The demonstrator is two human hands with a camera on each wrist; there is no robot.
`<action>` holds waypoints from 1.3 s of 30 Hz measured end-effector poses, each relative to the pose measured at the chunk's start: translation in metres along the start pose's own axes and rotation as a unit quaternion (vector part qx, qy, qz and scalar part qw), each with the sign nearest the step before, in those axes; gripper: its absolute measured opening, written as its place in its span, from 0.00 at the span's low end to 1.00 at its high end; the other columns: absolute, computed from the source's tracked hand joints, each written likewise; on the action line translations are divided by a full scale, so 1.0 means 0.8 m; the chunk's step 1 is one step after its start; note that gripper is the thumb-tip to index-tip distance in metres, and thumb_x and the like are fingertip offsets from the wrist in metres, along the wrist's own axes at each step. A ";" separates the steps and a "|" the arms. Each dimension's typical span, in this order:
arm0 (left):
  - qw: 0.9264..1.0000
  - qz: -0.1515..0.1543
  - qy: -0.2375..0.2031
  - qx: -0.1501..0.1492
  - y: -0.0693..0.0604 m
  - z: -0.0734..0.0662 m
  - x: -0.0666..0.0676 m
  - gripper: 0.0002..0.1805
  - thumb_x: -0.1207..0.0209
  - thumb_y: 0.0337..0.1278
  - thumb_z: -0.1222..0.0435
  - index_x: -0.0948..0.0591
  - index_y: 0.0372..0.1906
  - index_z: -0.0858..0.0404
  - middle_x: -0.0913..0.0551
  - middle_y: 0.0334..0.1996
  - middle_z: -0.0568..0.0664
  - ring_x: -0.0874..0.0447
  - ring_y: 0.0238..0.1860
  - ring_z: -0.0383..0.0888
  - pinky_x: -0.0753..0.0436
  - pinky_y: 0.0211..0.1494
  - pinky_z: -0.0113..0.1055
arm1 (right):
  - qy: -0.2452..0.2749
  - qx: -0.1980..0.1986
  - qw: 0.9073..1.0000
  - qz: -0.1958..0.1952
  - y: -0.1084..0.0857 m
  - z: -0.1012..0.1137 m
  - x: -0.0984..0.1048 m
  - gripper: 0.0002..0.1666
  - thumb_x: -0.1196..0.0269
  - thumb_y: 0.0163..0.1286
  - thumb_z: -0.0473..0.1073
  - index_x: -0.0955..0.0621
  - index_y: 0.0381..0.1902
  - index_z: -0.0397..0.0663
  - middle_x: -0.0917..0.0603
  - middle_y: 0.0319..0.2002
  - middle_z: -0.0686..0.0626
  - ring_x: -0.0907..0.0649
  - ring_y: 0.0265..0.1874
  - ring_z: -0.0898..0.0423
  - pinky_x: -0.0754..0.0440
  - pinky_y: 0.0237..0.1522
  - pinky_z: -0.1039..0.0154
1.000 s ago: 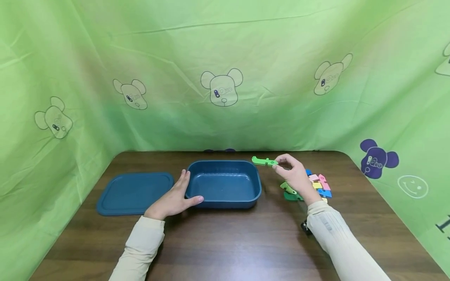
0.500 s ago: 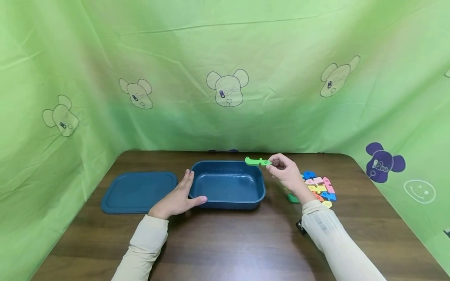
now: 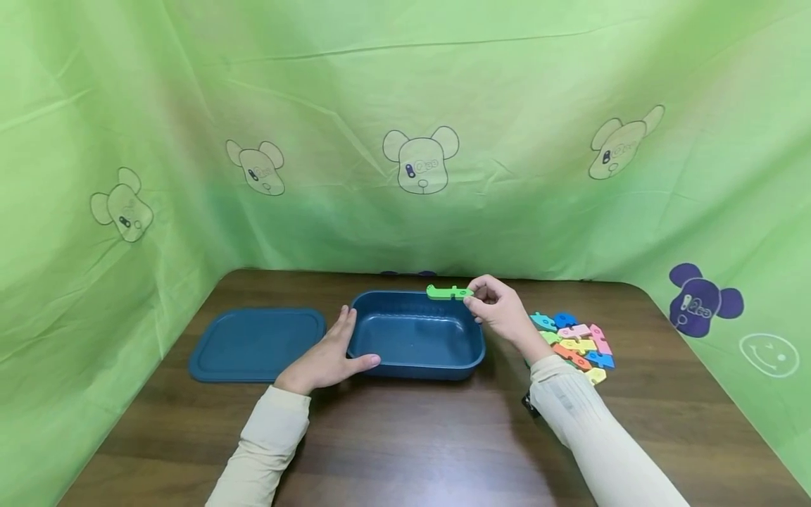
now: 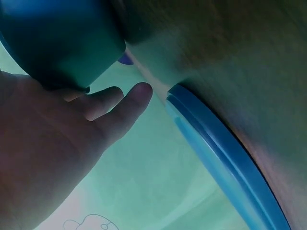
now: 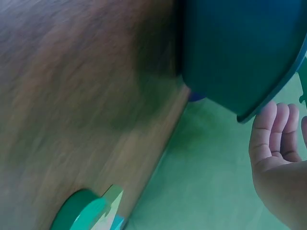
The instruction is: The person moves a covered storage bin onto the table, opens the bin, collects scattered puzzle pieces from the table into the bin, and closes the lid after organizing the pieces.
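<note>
A long, notched bright green puzzle piece is pinched at its right end between the thumb and fingers of my right hand. It hovers over the back right part of a dark blue rectangular box, which stands open on the table. My left hand rests against the box's left side, fingers spread and straight, the thumb reaching along the front left corner. In the left wrist view that hand lies beside the box wall. The right wrist view catches only a sliver of the green piece at its edge.
Left of the box lies a flat dark blue lid. A cluster of several coloured puzzle pieces lies on the table to the right, partly behind my right forearm. A green printed curtain encloses the table's back and sides.
My right hand has carried the green piece leftward, from beside the box to above it. More of the piece cluster shows now. The left hand stays at the box; the view has shifted slightly.
</note>
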State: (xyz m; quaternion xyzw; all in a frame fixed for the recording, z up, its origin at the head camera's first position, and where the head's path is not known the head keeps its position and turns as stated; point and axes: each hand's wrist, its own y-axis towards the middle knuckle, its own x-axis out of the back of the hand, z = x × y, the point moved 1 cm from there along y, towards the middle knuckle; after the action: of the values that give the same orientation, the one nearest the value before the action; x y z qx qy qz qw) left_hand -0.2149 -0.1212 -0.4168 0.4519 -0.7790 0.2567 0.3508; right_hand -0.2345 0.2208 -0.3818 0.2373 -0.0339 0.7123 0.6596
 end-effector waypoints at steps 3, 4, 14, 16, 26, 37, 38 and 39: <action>1.000 -0.001 0.003 0.001 0.001 -0.001 0.000 0.61 0.41 0.61 0.35 0.61 0.82 0.61 0.69 0.81 0.51 0.64 0.80 0.52 0.49 0.75 0.54 | -0.004 0.005 1.000 0.010 -0.001 0.020 -0.007 0.10 0.36 0.70 0.31 0.22 0.45 0.30 0.22 0.27 0.42 0.20 0.30 0.31 0.16 0.31 0.57; 1.000 -0.002 0.004 0.001 0.001 -0.002 0.000 0.61 0.40 0.61 0.35 0.61 0.82 0.61 0.69 0.81 0.51 0.64 0.80 0.52 0.49 0.75 0.54 | -0.006 0.006 1.000 0.013 -0.002 0.027 -0.009 0.10 0.36 0.69 0.31 0.22 0.45 0.30 0.22 0.27 0.42 0.20 0.29 0.31 0.17 0.31 0.58; 1.000 -0.007 0.009 -0.006 0.001 -0.003 -0.001 0.60 0.40 0.62 0.36 0.60 0.82 0.62 0.69 0.81 0.52 0.65 0.80 0.52 0.49 0.76 0.54 | -0.016 0.009 0.999 0.035 0.007 0.046 -0.028 0.10 0.36 0.69 0.32 0.21 0.45 0.32 0.22 0.27 0.43 0.21 0.27 0.32 0.22 0.27 0.63; 1.000 -0.007 0.010 -0.006 0.001 -0.002 -0.001 0.60 0.40 0.61 0.36 0.60 0.82 0.62 0.68 0.81 0.52 0.65 0.80 0.52 0.49 0.76 0.54 | -0.019 0.013 0.999 0.040 0.009 0.049 -0.033 0.10 0.36 0.69 0.31 0.21 0.45 0.31 0.22 0.27 0.42 0.21 0.25 0.35 0.23 0.27 0.64; 1.000 -0.010 0.011 -0.005 0.000 0.001 0.000 0.60 0.40 0.62 0.36 0.59 0.82 0.63 0.67 0.81 0.55 0.62 0.79 0.53 0.47 0.75 0.53 | -0.030 0.025 0.997 0.062 0.021 0.061 -0.053 0.09 0.35 0.69 0.32 0.21 0.45 0.33 0.21 0.27 0.41 0.21 0.23 0.44 0.23 0.27 0.62; 1.000 -0.016 0.011 0.000 0.004 0.000 -0.001 0.59 0.39 0.62 0.37 0.58 0.82 0.63 0.65 0.81 0.56 0.60 0.79 0.54 0.47 0.75 0.54 | -0.057 0.050 0.995 0.063 0.048 0.020 -0.080 0.07 0.33 0.66 0.37 0.19 0.41 0.46 0.21 0.25 0.49 0.22 0.22 0.52 0.24 0.26 0.60; 1.000 -0.017 0.012 0.001 0.005 0.001 -0.001 0.59 0.39 0.62 0.37 0.57 0.82 0.63 0.64 0.81 0.57 0.60 0.79 0.55 0.46 0.75 0.54 | -0.063 0.050 0.995 0.065 0.049 0.019 -0.082 0.07 0.33 0.66 0.38 0.19 0.41 0.46 0.21 0.25 0.49 0.23 0.23 0.52 0.25 0.26 0.60; 1.000 -0.016 0.013 0.003 0.005 0.000 -0.001 0.59 0.39 0.62 0.37 0.58 0.82 0.63 0.64 0.81 0.57 0.60 0.79 0.54 0.46 0.75 0.54 | -0.069 0.049 0.994 0.066 0.049 0.019 -0.084 0.07 0.33 0.66 0.38 0.19 0.41 0.47 0.21 0.25 0.49 0.23 0.23 0.52 0.25 0.27 0.59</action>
State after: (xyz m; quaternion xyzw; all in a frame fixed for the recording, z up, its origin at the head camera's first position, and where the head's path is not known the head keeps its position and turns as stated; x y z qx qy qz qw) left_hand -0.2178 -0.1190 -0.4177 0.4620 -0.7662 0.2589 0.3639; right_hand -0.2665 0.1480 -0.3834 0.3151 -0.0594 0.7374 0.5946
